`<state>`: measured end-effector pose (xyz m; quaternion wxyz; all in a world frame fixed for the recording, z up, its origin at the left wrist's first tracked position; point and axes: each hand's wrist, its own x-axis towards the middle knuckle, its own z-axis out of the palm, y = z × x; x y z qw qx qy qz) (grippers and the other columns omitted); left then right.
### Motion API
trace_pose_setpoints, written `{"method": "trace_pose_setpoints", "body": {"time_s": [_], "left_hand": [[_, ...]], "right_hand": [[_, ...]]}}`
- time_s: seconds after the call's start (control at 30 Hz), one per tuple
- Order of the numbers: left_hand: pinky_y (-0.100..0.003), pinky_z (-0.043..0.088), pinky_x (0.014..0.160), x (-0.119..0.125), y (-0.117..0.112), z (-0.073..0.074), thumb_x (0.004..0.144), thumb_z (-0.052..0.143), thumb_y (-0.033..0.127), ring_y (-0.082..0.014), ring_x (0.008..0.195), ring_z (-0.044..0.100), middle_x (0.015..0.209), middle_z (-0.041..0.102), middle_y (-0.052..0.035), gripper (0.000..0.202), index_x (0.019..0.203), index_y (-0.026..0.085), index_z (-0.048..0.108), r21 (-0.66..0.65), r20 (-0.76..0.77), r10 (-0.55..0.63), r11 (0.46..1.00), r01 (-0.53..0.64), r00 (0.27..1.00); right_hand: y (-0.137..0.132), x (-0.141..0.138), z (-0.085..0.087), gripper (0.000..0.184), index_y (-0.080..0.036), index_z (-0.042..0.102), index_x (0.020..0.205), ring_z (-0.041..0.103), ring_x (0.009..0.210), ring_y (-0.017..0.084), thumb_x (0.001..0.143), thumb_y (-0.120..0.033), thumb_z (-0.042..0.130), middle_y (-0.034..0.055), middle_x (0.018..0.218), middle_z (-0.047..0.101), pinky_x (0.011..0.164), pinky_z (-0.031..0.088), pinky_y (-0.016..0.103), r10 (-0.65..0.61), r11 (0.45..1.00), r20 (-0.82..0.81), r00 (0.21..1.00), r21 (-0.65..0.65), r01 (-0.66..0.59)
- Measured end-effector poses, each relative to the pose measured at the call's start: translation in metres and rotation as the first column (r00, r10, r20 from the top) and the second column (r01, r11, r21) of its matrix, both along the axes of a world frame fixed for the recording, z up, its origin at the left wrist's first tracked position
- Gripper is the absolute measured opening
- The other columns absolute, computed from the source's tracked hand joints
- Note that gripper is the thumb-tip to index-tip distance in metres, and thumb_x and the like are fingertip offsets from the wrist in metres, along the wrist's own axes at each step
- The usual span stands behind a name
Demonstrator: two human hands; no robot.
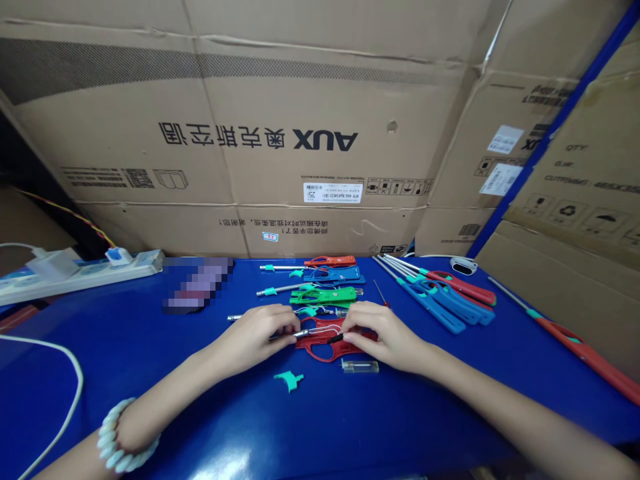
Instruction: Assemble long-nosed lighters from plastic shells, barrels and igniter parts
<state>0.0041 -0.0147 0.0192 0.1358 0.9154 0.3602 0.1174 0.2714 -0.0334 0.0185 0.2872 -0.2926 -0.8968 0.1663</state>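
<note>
My left hand [265,333] is closed around a metal lighter tube [301,334], whose end pokes out past the fingertips. White wires [325,329] run from that end to a small black igniter [336,338] pinched by my right hand [383,333]. Both are just over a red lighter handle shell [320,352], spread on the blue table. In front of the shell lies a clear fuel tank [361,367]. A teal trigger [290,381] sits closer to me, to the left. My fingers partly hide the shell and the tube.
Behind my hands lie a green lighter shell [325,295], a blue shell [335,274] and an orange shell [333,261], with tubes and triggers. Assembled lighters [440,300] are piled at right. A screwdriver [381,293] lies between. Power strip [90,273] at left; cardboard [280,80] stands behind.
</note>
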Motion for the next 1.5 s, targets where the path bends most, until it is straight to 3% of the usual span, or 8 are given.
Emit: {"method": "trace_pose_setpoints", "body": {"time_s": [0.47,1.33,1.5], "left_hand": [[-0.022,0.039,0.062,0.002,-0.001,0.000,0.089,0.051,0.023,-0.0134,0.069,0.054,0.081,0.058,-0.0016,0.011,0.087,0.018,0.060,-0.064,0.037,0.023,0.998,-0.021,0.999],[-0.027,0.036,0.071,-0.002,0.000,-0.005,0.092,0.047,0.017,-0.0151,0.080,0.050,0.086,0.054,-0.0014,0.006,0.090,0.018,0.053,0.111,0.107,-0.052,0.993,0.040,0.993],[-0.027,0.037,0.073,-0.002,0.002,-0.005,0.092,0.050,0.020,-0.0155,0.080,0.052,0.084,0.056,-0.0012,0.005,0.090,0.018,0.055,0.083,0.112,-0.049,0.996,0.039,0.993]], "right_hand": [[0.007,0.002,-0.007,0.009,-0.016,0.062,0.083,0.057,0.077,0.015,0.090,-0.020,0.057,0.0029,0.081,0.065,0.072,0.042,0.025,0.008,0.997,0.032,0.999,-0.073,-0.006],[0.008,0.002,-0.012,0.008,-0.017,0.061,0.082,0.057,0.071,0.013,0.084,-0.010,0.059,0.0016,0.079,0.062,0.068,0.044,0.023,-0.047,0.988,0.039,0.998,-0.147,0.052],[0.008,0.001,-0.011,0.006,-0.017,0.062,0.082,0.058,0.070,0.013,0.083,-0.011,0.059,0.0019,0.078,0.062,0.066,0.044,0.023,-0.052,0.987,0.036,0.998,-0.150,0.057]]}}
